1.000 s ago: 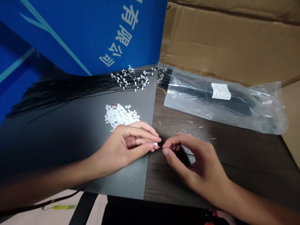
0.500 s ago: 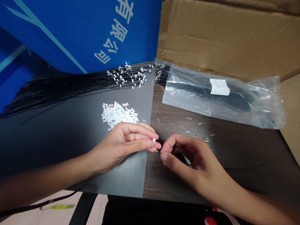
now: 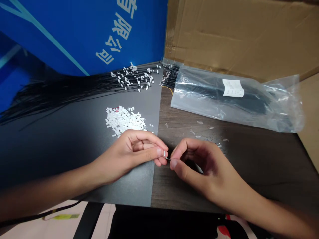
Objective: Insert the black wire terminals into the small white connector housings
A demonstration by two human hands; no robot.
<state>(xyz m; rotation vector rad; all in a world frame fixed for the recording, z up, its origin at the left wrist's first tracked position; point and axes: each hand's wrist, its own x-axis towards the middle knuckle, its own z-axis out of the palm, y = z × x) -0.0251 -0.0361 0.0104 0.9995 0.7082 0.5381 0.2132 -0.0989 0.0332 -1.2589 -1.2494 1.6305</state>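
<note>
Lining up live: loose black wires [image 3: 74, 91] fanned far L, white housing pile [image 3: 123, 121] beside them, L hand [image 3: 132, 152] pinching one white housing [image 3: 164, 153] betw thumb & fingers, R hand [image 3: 196, 164] clenched on thin wire [image 3: 168, 159], tip just off housing, bagged wires [image 3: 219, 96] far R. Looks like the insertion step; next move calls for straight, steady aim.

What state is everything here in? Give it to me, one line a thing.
Left hand, pinching a white connector between thumb and fingers.
Right hand, pinching a black wire, tip right by the connector.
Wire bundle, fanned out on the dark mat, many ends carrying white connectors.
Connector heap, loose on the mat.
Plastic bag, lying on the wooden table, black wires inside, label on it.
</note>
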